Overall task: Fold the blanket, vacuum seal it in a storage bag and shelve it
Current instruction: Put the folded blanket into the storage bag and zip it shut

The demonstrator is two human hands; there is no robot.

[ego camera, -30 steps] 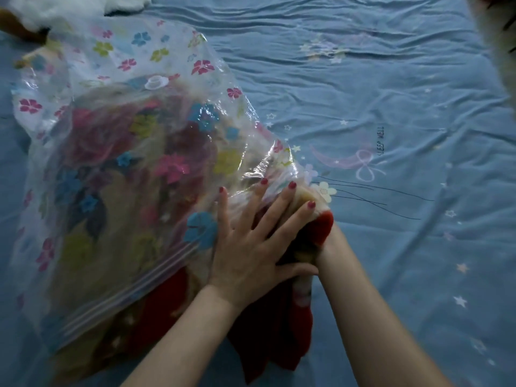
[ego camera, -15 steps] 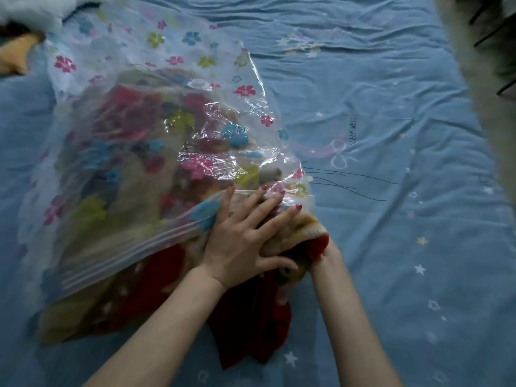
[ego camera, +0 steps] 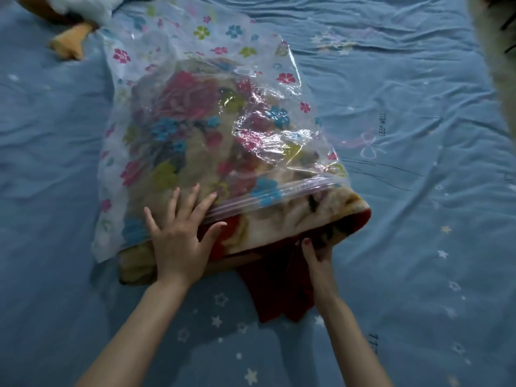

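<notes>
From the head view, a folded fleece blanket [ego camera: 293, 219] lies on a blue star-printed bedsheet [ego camera: 418, 247], most of it already inside a clear flower-printed vacuum storage bag [ego camera: 201, 113], with its near end and a red flap spilling out past the zip strip [ego camera: 268, 194]. The left hand [ego camera: 178, 241] lies flat with fingers spread, pressing the bag's mouth and the blanket beneath it. The right hand [ego camera: 317, 252] pinches the blanket's near edge under the fold, thumb on top. The 2 hands sit apart. The blanket looks thick, soft and springy, likely to bulge back out, while the film looks thin and slippery; gripping the bag at its stiffer zip strip and pushing the blanket's folded edge seems soundest. A plush toy [ego camera: 72, 26] lies at the far left.
</notes>
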